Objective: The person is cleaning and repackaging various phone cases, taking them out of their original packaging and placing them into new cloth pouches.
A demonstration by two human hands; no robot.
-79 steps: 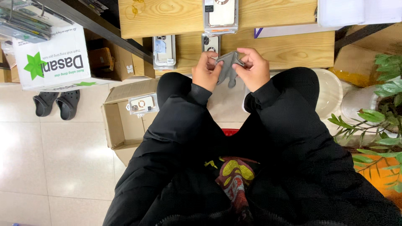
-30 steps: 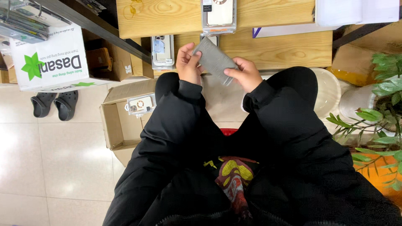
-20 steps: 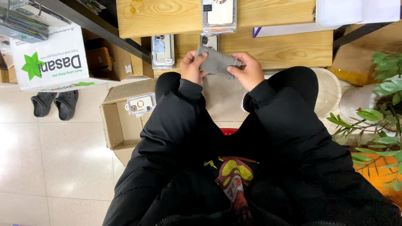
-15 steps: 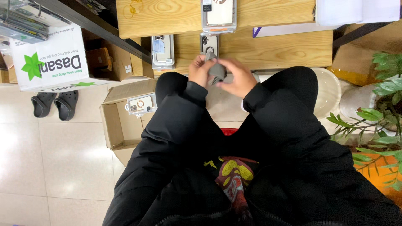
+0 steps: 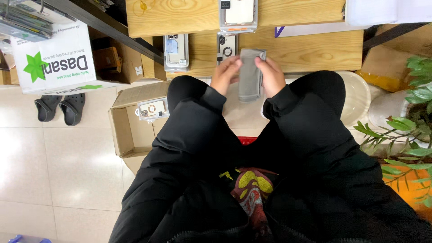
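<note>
I hold a grey cloth (image 5: 249,74), folded into a narrow upright strip, between both hands above my lap. My left hand (image 5: 225,74) grips its left edge and my right hand (image 5: 271,76) grips its right edge, thumb on the front. Both arms are in black padded sleeves. Just beyond the cloth, a packaged phone case (image 5: 226,45) lies on the wooden bench (image 5: 315,49), with a second one (image 5: 176,51) to its left and a third (image 5: 238,13) farther back.
An open cardboard box (image 5: 121,130) on the tiled floor at my left holds another phone case pack (image 5: 153,109). A white carton (image 5: 49,63) and dark sandals (image 5: 58,108) lie farther left. Green plant leaves (image 5: 400,139) and a white pot (image 5: 391,108) stand at right.
The cloth went from crumpled, to spread flat, to bunched small between my hands; now it is a narrow folded strip held upright. My hands stayed in front of the bench.
</note>
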